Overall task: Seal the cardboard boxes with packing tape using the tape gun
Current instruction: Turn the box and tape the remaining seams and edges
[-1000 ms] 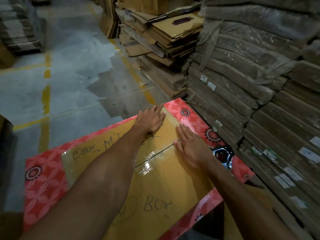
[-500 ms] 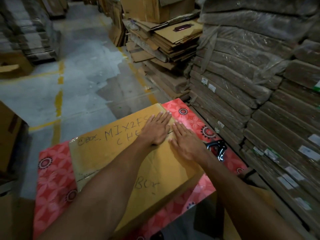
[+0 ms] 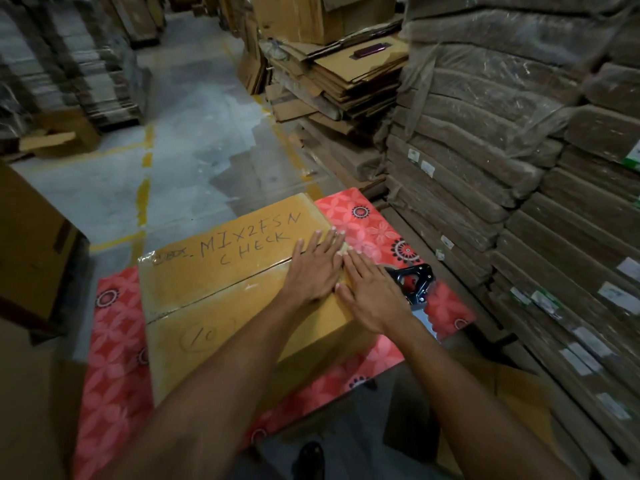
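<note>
A closed brown cardboard box (image 3: 221,299) with handwritten "MIX2FSN CHECK" lies on a table covered in a red floral cloth (image 3: 114,348). Clear tape runs along its centre seam. My left hand (image 3: 315,268) presses flat on the box top at the right end of the seam, fingers straight. My right hand (image 3: 370,292) lies flat beside it over the box's right edge, fingers straight and touching the left hand. The black and red tape gun (image 3: 415,282) lies on the cloth just right of my right hand, partly hidden by it.
Wrapped stacks of flattened cartons (image 3: 519,174) rise close on the right. More flat cardboard (image 3: 332,81) is piled behind the table. A brown box (image 3: 31,244) stands at the left. Concrete floor with yellow lines (image 3: 145,188) stretches beyond. A shoe (image 3: 308,459) shows below.
Both hands have slid along the taped seam toward the box's right end and now lie side by side. The view pulled back, so more of the box shows.
</note>
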A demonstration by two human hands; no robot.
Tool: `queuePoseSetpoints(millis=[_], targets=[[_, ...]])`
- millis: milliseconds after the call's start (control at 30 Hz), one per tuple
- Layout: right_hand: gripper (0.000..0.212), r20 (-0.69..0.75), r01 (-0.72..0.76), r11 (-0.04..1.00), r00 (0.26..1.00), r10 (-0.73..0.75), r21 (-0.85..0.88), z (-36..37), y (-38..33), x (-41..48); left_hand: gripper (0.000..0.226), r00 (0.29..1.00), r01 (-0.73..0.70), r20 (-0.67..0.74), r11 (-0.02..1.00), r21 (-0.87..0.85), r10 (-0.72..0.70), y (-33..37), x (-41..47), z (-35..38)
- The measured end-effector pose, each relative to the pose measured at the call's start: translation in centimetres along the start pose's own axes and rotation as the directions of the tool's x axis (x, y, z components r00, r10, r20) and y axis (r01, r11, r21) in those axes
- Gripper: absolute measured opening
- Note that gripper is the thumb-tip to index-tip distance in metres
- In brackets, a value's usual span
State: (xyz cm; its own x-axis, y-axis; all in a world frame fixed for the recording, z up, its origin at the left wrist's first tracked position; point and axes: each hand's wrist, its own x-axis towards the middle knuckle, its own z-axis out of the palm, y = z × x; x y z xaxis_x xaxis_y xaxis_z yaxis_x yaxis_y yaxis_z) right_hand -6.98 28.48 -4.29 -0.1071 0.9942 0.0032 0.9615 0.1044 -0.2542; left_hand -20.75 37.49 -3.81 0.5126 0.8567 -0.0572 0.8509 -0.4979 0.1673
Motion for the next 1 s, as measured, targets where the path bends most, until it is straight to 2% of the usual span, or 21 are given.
queuePoseSetpoints(millis=[100,133,200,267,333,400,467,533,600,633,700,733,800,833,867,933,1000], targets=[[0.067,-0.082,-0.010,1.000,0.997,0.011,0.002,0.6,0.1,-1.7,0.053,0.999,0.038,0.003,0.999,0.012,-0.038,0.4,-0.2,-0.3],[0.066,-0.127,-0.042,0.997,0.991,0.051,0.068,1.1,0.1,-2.9,0.053,0.999,0.047,0.009,0.999,0.006,-0.047,0.5,-0.2,-0.4],[0.065,-0.181,-0.102,0.944,0.970,0.165,0.313,2.6,-0.4,-6.0,0.053,0.998,0.069,0.013,0.998,-0.004,-0.069,0.8,-0.1,-0.4],[0.071,-0.195,-0.085,0.850,0.957,0.215,0.520,4.1,-1.3,-8.4,0.054,0.993,0.119,0.021,0.993,0.007,-0.119,0.9,-0.1,-0.3],[0.082,-0.215,-0.051,0.789,0.950,0.228,0.612,5.1,-2.2,-9.6,0.056,0.984,0.176,0.033,0.984,0.001,-0.176,1.2,-0.2,-0.1],[0.092,-0.219,-0.039,0.756,0.946,0.239,0.654,5.5,-2.9,-9.5,0.060,0.978,0.209,0.003,0.978,-0.027,-0.209,1.6,-1.1,0.1],[0.103,-0.206,-0.087,0.729,0.931,0.303,0.679,6.0,-3.7,-8.9,0.066,0.980,0.191,-0.032,0.979,-0.071,-0.194,1.7,-2.8,0.4],[0.112,-0.077,-0.222,0.651,0.914,0.397,0.726,6.9,-5.1,-8.5,0.070,0.986,0.154,-0.053,0.986,-0.069,-0.158,1.4,-4.7,0.7],[0.108,0.066,-0.344,0.602,0.898,0.435,0.721,8.3,-6.3,-9.0,0.070,0.990,0.135,-0.038,0.989,-0.060,-0.137,0.5,-6.4,0.6],[0.103,0.059,-0.356,0.595,0.887,0.459,0.721,8.7,-6.7,-9.7,0.070,0.990,0.136,-0.032,0.989,-0.055,-0.137,-0.2,-7.3,0.5],[0.088,-0.090,-0.301,0.558,0.819,0.566,0.773,7.6,-7.2,-10.9,0.071,0.986,0.157,-0.045,0.986,-0.050,-0.159,-1.9,-9.4,0.2],[0.075,-0.217,-0.213,0.579,0.783,0.583,0.787,6.4,-7.4,-11.0,0.072,0.983,0.171,-0.055,0.984,-0.055,-0.174,-3.0,-10.6,0.1],[0.049,-0.469,0.037,0.703,0.769,0.434,0.711,3.3,-8.6,-9.8,0.072,0.974,0.206,-0.078,0.976,-0.068,-0.211,-5.1,-13.1,0.1],[0.042,-0.514,0.138,0.742,0.802,0.305,0.656,1.8,-9.5,-8.5,0.071,0.969,0.227,-0.085,0.971,-0.075,-0.233,-6.0,-14.1,0.0],[0.038,-0.500,0.208,0.765,0.849,0.167,0.609,0.6,-10.5,-6.5,0.069,0.962,0.251,-0.088,0.964,-0.081,-0.258,-6.8,-15.0,-0.1],[0.037,-0.322,0.244,0.847,0.942,-0.092,0.473,-0.6,-12.5,-1.7,0.065,0.951,0.294,-0.084,0.953,-0.067,-0.299,-8.3,-16.4,-0.5],[0.047,-0.085,0.279,0.925,0.960,-0.266,0.258,0.0,-14.4,2.0,0.063,0.944,0.315,-0.088,0.949,-0.034,-0.316,-9.3,-17.3,-0.8]])
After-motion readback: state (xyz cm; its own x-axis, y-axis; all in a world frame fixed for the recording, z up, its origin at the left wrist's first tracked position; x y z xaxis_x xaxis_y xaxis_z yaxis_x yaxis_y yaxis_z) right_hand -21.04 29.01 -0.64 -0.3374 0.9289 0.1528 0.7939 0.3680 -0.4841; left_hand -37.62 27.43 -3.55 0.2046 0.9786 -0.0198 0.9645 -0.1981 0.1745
